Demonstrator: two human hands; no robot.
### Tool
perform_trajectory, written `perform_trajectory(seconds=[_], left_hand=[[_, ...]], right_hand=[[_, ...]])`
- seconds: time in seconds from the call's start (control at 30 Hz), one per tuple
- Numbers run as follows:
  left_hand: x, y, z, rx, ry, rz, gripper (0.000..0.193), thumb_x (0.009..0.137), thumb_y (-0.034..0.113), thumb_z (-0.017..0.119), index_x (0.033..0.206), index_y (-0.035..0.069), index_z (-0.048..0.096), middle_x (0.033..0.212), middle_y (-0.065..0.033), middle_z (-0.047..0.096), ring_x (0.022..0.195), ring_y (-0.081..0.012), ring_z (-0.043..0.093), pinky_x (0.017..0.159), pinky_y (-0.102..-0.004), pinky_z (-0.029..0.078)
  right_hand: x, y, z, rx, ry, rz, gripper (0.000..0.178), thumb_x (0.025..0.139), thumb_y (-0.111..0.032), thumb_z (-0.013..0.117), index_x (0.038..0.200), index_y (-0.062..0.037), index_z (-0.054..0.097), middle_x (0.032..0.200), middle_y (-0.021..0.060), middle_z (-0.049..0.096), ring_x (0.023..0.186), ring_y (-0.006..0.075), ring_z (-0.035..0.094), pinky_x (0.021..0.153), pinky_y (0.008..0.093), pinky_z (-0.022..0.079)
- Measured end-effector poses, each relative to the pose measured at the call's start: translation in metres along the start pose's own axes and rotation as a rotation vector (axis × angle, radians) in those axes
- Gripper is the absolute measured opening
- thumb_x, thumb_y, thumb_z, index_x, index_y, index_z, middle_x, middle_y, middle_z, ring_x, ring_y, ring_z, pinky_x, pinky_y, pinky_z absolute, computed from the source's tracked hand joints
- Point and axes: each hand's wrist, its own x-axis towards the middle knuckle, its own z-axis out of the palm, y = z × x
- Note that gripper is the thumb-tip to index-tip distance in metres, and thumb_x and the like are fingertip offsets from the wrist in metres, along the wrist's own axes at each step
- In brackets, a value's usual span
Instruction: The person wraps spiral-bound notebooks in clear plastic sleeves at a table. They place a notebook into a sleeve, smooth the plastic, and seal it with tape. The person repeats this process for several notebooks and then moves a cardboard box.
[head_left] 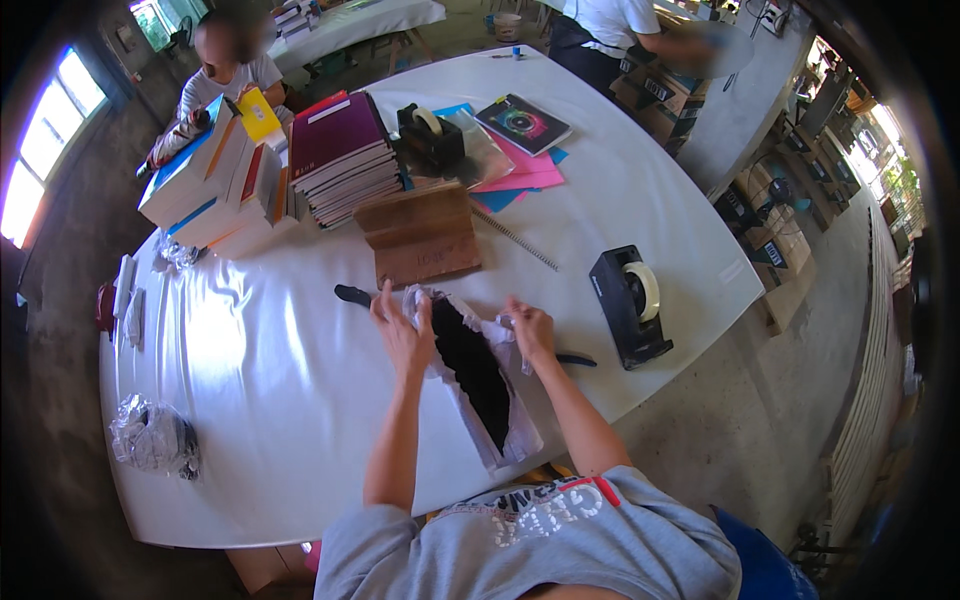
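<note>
A long, narrow package in whitish wrapping (468, 408) lies in front of me on the table, torn along its top. Through the gap shows a black filling (470, 360); its kind I cannot make out. My left hand (405, 335) is at the far left edge of the package, fingers apart, the thumb against the wrapping. At the far right edge, my right hand (532, 328) is closed, pinching a crumpled bit of wrapping. Beyond the left hand lies a black handle (352, 295). A dark, slim handle (576, 360) pokes out beside my right wrist.
Beyond the package stands a brown cardboard piece (425, 245), near stacked purple-topped books (340, 150) and thick white books (215, 185). A black tape dispenser (625, 310) is at right, another tape dispenser (430, 138) farther back. Plastic wrap (152, 435) lies left. Two people work beyond the table.
</note>
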Motion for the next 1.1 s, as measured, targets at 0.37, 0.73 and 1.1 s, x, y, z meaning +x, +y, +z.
perform_trajectory(seconds=[0.37,0.73,1.1], left_hand=[[-0.066,0.151,-0.016,-0.570,0.017,0.297,0.066,0.086,0.050,0.050,0.134,0.005,0.038,0.141,-0.0170,0.031,0.134,-0.0352,0.023,0.107,-0.0448,0.020],[-0.087,0.170,-0.060,-0.741,-0.119,0.248,0.081,0.086,0.068,0.017,0.131,0.005,0.043,0.138,-0.0189,0.034,0.131,-0.0320,0.024,0.103,-0.0439,0.023],[-0.126,0.049,-0.209,-1.905,1.195,-0.818,0.058,0.088,0.059,0.040,0.053,0.014,0.032,0.055,-0.0025,0.041,0.050,-0.0163,0.041,0.050,-0.0300,0.037]], right_hand=[[-0.043,-0.098,-0.050,1.003,-0.426,-0.058,0.035,0.096,-0.037,0.040,0.081,-0.0074,0.051,0.079,0.0027,0.049,0.074,0.0151,0.048,0.065,0.0272,0.037],[-0.075,-0.141,-0.056,0.850,-0.616,-0.483,0.073,0.089,-0.056,0.034,0.140,-0.0085,0.015,0.147,0.0156,0.013,0.137,0.0259,0.009,0.108,0.0389,0.010],[-0.223,-0.186,0.060,0.331,-1.374,-0.889,0.097,0.080,-0.061,0.051,0.144,-0.0083,0.000,0.150,0.0148,0.001,0.135,0.0320,0.013,0.106,0.0503,0.012]])
